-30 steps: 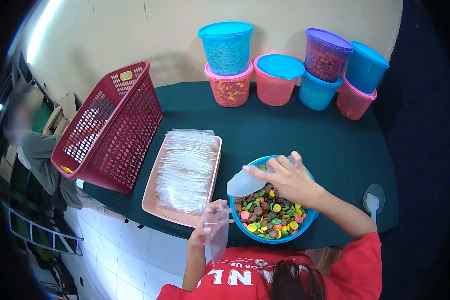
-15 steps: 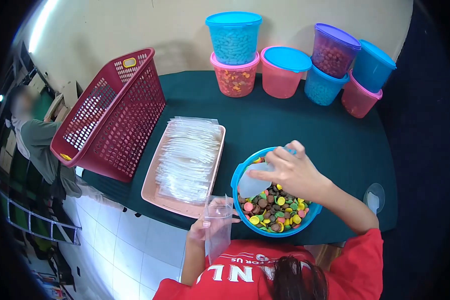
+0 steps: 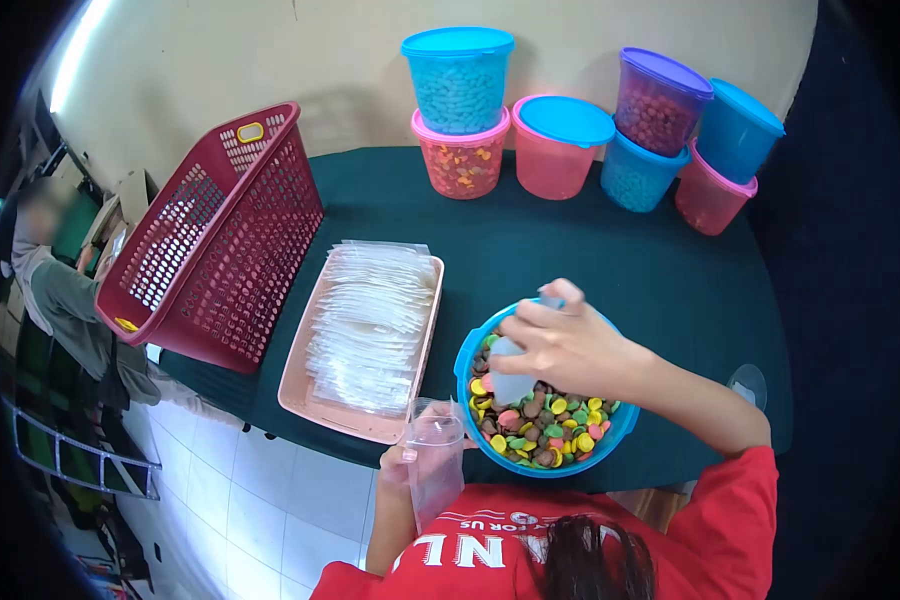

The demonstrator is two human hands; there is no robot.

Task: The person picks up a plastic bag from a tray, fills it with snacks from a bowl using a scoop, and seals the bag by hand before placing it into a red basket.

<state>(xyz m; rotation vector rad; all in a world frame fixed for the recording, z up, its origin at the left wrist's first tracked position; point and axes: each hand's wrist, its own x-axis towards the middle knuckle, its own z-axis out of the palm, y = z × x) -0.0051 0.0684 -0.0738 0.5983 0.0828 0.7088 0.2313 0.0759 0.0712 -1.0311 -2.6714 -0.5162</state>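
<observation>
At one blue tub [image 3: 625, 430], right hand [image 3: 560, 347] gripping one scoop [image 3: 512, 376], left hand [image 3: 406, 458] holding one bag [image 3: 436, 472]

The head view looks forward and steeply down from above the near edge of the table [image 3: 530, 235], close over the left hand [image 3: 422, 452], right hand [image 3: 570, 352] and tub [image 3: 625, 425]. It takes in the wearer's shirt [image 3: 715, 525] at the bottom, the far edge and wall [image 3: 355, 60] at the top, and floor [image 3: 220, 490] past the near left corner.

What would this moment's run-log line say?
left hand: holds clear plastic bag | right hand: holds translucent scoop in multicolored pieces, blue tub | nearby: pink tray of bags, maroon basket
</observation>
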